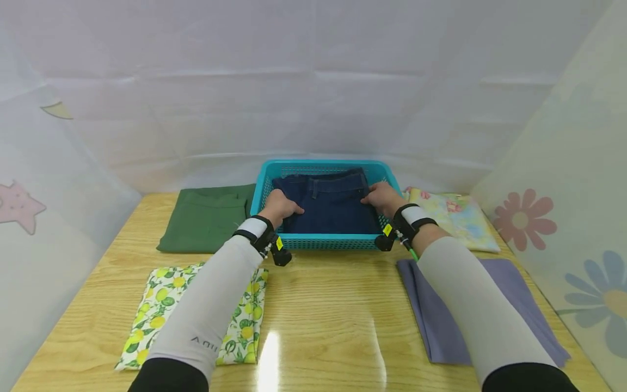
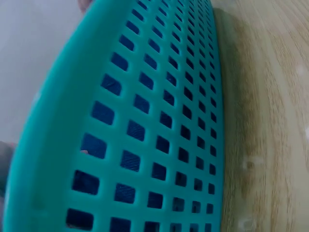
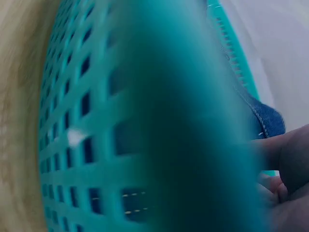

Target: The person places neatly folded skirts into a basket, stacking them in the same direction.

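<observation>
A pair of folded dark blue jeans (image 1: 335, 209) lies inside a teal plastic basket (image 1: 323, 163), waistband toward the back. My left hand (image 1: 279, 208) reaches over the basket's left side and grips the jeans' left edge, thumb on top and the other fingers largely hidden. On the opposite edge, my right hand (image 1: 383, 198) pinches the denim close to the waistband. From the left wrist, the basket's perforated wall (image 2: 145, 92) blocks most of that hand. In the right wrist view, the right hand (image 3: 295, 166) shows beyond the blurred rim, beside a denim corner (image 3: 271, 120).
A folded green garment (image 1: 208, 218) lies left of the basket, with a lemon-print cloth (image 1: 250, 326) in front of it. To the right are a pale floral cloth (image 1: 455, 218) and a folded purple cloth (image 1: 509, 288). A white curtain (image 1: 313, 81) hangs behind the wooden table (image 1: 323, 316).
</observation>
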{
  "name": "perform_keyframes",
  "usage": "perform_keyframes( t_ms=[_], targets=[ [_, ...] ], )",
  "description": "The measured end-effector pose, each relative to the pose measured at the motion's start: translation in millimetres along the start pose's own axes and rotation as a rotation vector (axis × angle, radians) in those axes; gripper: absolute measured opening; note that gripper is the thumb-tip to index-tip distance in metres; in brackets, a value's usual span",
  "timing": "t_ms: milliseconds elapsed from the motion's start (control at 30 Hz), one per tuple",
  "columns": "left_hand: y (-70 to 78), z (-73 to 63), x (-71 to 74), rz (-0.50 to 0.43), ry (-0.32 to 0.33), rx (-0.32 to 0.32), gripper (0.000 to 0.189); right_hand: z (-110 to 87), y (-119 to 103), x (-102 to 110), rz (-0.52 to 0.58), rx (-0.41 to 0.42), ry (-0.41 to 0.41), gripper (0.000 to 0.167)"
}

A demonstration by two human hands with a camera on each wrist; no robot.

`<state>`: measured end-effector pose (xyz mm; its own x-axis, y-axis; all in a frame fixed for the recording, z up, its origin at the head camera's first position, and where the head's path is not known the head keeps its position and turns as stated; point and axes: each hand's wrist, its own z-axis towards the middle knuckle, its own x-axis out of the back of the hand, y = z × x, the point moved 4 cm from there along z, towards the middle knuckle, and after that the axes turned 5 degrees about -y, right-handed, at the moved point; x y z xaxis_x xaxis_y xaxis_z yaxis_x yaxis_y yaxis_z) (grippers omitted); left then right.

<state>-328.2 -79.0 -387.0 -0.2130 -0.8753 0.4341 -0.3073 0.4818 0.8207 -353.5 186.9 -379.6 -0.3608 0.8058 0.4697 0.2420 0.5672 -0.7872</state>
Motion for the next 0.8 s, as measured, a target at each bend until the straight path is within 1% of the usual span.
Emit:
perform_keyframes(
  t_ms=[33,67,133,167,200,233,267,367,433,500,567,633,667,733,800],
  targets=[
    [0.1,0.0,-0.8,0.046,0.001,0.003,0.074,-0.2,1.1,0.1,-0.058,0.006,0.010,0.062],
    [-0.3,0.0,-1.6,0.097,-0.001,0.005,0.071,0.2,2.3,0.0,-0.111,0.006,0.020,0.051],
    [-1.2,-0.6,-3.2,0.216,-0.010,0.004,0.062,1.7,5.2,-1.1,-0.213,0.010,0.027,0.020],
    [-1.5,-1.3,-4.0,0.288,-0.017,-0.001,0.057,2.5,7.0,-1.7,-0.260,0.010,0.023,0.012],
    [-1.8,-2.1,-4.6,0.361,-0.021,-0.007,0.053,3.1,8.9,-2.3,-0.297,0.006,0.015,0.021],
    [-2.2,-3.1,-5.3,0.424,-0.023,-0.014,0.049,4.0,11.2,-3.0,-0.321,0.000,0.008,0.033],
    [-2.9,-3.7,-6.1,0.471,-0.027,-0.021,0.044,4.9,13.3,-4.1,-0.347,-0.005,-0.007,0.043],
    [-4.0,-5.3,-8.1,0.595,-0.027,-0.050,0.030,5.0,17.7,-7.4,-0.423,-0.007,-0.047,0.049],
    [-4.9,-5.5,-9.5,0.648,-0.028,-0.064,0.019,4.5,18.8,-9.5,-0.475,-0.008,-0.061,0.049],
    [-5.2,-4.4,-10.9,0.707,-0.028,-0.079,0.015,3.8,19.1,-10.9,-0.534,-0.005,-0.074,0.046],
    [-5.4,-2.3,-12.5,0.761,-0.027,-0.087,0.022,3.1,19.0,-11.3,-0.574,-0.005,-0.076,0.039],
    [-6.0,0.0,-13.5,0.793,-0.008,-0.095,0.028,2.6,18.9,-11.7,-0.599,0.004,-0.083,0.030],
    [-6.5,1.0,-13.6,0.802,0.010,-0.101,0.030,2.6,19.0,-12.0,-0.606,0.008,-0.087,0.026],
    [-6.7,1.6,-13.0,0.815,0.067,-0.118,0.033,2.4,18.8,-13.3,-0.618,0.021,-0.093,0.021],
    [-6.8,0.8,-11.8,0.828,0.133,-0.143,0.030,1.7,18.2,-14.7,-0.638,0.040,-0.094,0.020]
  ],
)
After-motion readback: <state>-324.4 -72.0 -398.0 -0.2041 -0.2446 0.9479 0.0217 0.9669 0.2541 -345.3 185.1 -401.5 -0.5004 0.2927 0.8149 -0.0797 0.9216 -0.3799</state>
